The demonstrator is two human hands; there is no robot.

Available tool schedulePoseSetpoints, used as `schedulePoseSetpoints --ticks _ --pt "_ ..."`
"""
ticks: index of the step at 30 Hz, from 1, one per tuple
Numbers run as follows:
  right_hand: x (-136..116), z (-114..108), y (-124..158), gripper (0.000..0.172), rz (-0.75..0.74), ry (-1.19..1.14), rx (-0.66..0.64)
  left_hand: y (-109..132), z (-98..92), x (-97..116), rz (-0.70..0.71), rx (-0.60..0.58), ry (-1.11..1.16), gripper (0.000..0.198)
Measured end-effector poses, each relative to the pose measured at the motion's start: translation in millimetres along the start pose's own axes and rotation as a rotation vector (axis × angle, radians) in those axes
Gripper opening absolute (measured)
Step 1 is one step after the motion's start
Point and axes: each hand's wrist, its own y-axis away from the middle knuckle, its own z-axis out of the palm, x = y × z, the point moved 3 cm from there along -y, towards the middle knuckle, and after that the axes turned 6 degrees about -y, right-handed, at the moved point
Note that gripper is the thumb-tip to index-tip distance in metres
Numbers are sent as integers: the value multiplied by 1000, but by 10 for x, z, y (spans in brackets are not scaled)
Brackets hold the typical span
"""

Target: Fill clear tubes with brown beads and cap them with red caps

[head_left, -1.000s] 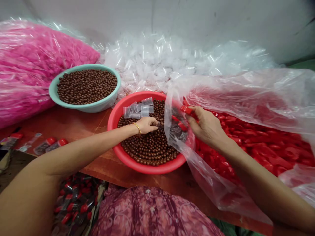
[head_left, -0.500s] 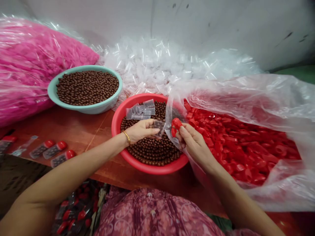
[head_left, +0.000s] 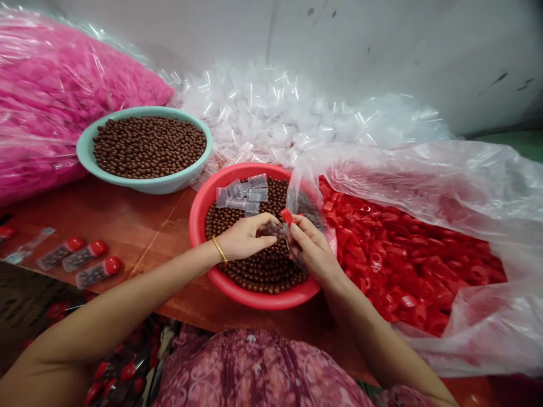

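Note:
My left hand [head_left: 245,237] is closed around a small clear tube [head_left: 274,229] filled with brown balls, held over the red bowl [head_left: 199,209]. My right hand [head_left: 309,246] pinches a red cap [head_left: 287,216] right at the tube's open end, the two hands touching. The red bowl holds many brown balls [head_left: 258,265], and several empty clear tubes [head_left: 241,192] lie on them at the far side.
A clear bag of red caps [head_left: 403,249] lies open to the right. A teal bowl [head_left: 85,155] of brown balls stands at the back left, beside a pink bag [head_left: 51,102]. Clear tubes [head_left: 297,113] are heaped behind. Filled capped tubes [head_left: 80,257] lie on the wooden table [head_left: 139,226].
My right hand left the cap bag with a red cap and came to my left hand. My left hand lifted a filled tube from the balls.

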Motion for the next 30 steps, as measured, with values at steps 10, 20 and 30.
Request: schedulePoseSetpoints --ticks 10,20,30 --pt "-91 -54 61 24 -477 539 100 40 18 13 -74 -22 108 18" --pt "-205 101 178 31 -1017 1236 320 52 35 36 -150 -41 203 27" --pt "-216 198 263 43 -1084 1218 299 60 60 64 -76 66 67 21"
